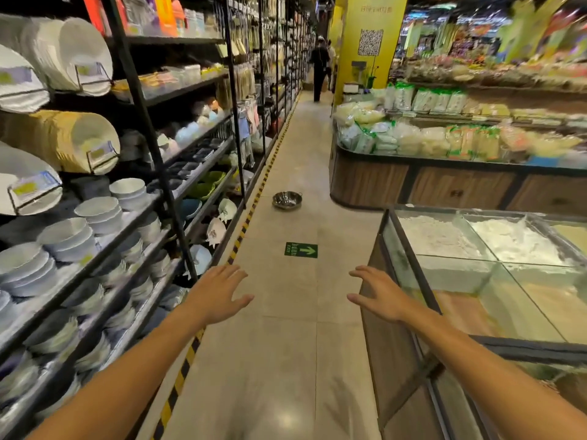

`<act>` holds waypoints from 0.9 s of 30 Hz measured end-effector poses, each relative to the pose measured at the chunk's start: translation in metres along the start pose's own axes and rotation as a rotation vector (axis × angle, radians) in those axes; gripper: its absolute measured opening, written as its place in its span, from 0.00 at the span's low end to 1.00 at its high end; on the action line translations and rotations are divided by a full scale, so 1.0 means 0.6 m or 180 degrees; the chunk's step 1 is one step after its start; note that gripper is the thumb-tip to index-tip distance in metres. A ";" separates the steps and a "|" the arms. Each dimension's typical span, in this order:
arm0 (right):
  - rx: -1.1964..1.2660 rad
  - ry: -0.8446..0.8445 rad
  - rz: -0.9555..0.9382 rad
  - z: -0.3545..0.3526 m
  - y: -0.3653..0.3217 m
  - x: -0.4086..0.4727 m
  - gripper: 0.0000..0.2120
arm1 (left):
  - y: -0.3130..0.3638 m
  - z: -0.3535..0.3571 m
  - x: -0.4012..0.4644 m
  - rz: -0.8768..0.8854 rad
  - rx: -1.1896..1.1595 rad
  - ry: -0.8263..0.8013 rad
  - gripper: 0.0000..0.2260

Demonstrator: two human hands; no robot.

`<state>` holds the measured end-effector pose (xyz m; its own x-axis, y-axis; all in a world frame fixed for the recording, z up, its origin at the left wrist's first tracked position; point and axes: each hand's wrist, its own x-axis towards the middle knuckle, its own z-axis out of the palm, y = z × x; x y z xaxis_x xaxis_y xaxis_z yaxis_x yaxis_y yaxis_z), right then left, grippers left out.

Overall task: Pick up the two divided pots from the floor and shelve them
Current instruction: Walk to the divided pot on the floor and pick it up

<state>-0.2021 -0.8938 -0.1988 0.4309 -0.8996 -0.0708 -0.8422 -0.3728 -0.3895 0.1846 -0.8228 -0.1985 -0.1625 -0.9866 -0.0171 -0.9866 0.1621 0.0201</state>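
Observation:
A shiny steel pot (pixel 286 200) sits on the tiled aisle floor ahead, close to the yellow-black striped line at the foot of the shelves. It looks like one pot or a nested stack; I cannot tell which, and its divider is too small to make out. My left hand (pixel 219 293) and my right hand (pixel 378 295) are stretched out in front of me, fingers spread, both holding nothing. The pot lies well beyond both hands, roughly between them.
Black metal shelving (pixel 149 198) full of bowls and plates runs along the left. A glass-topped bin counter (pixel 476 268) stands close on my right, a wooden produce stand (pixel 413 182) behind it. A green arrow sticker (pixel 301 250) marks the floor. A person (pixel 320 68) walks far down the aisle.

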 end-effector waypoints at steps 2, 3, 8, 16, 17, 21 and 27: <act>0.0039 -0.0029 0.0071 0.003 0.022 0.074 0.34 | -0.030 0.013 0.085 0.0047 -0.0004 -0.0052 0.33; 0.0048 -0.0053 0.0104 0.005 0.035 0.112 0.34 | -0.043 0.021 0.127 0.0061 -0.0011 -0.0070 0.33; 0.0090 -0.0037 0.0041 0.007 0.116 0.343 0.33 | -0.094 0.068 0.377 0.0094 -0.0120 -0.0121 0.31; 0.0266 -0.0196 0.0132 -0.069 0.258 0.750 0.33 | -0.181 0.078 0.779 -0.0106 -0.0147 -0.0246 0.31; 0.0280 -0.0212 0.0143 -0.081 0.272 0.800 0.32 | -0.194 0.075 0.823 -0.0140 -0.0141 -0.0247 0.32; 0.0313 -0.0298 0.0135 -0.110 0.315 0.984 0.31 | -0.243 0.074 0.984 -0.0158 -0.0121 -0.0233 0.32; 0.0173 -0.0319 0.0230 -0.108 0.385 1.270 0.32 | -0.341 0.118 1.261 -0.0201 -0.0141 -0.0351 0.32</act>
<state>-0.0894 -1.6802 -0.2834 0.4024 -0.8954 -0.1908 -0.8546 -0.2926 -0.4290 0.2624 -1.6013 -0.2862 -0.1035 -0.9862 -0.1296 -0.9936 0.0965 0.0595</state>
